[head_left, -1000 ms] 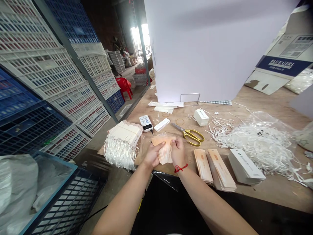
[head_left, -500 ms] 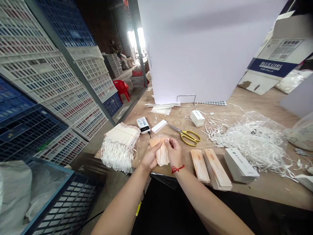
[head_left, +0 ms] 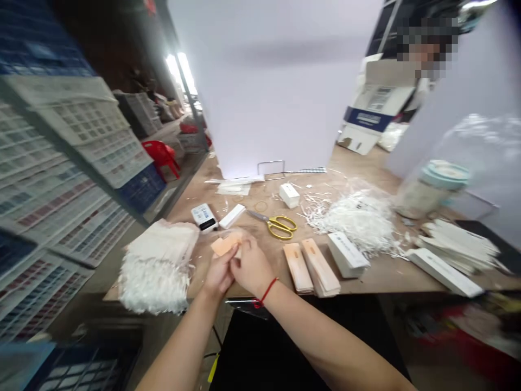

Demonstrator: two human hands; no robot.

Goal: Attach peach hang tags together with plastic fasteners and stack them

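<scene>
Your view has swung right; your hands stay together on the peach paper tags (head_left: 225, 244).
Your left hand (head_left: 218, 274) and right hand (head_left: 252, 269) pinch them above the wooden table (head_left: 378, 271), just beside the string-tasselled tag bundle (head_left: 157, 269). A teal-lidded jar (head_left: 433, 187) has come into view. Your grip hides most of the tags, and the lower right corner blurs.

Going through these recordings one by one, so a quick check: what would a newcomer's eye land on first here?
First come the two hands at the centre, the left hand and the right hand, with a red string on the right wrist, both at a small peach card. To their right lie gold-handled scissors and a heap of white shredded paper; to their left sits a bulky bundle of tags with white strings.
</scene>
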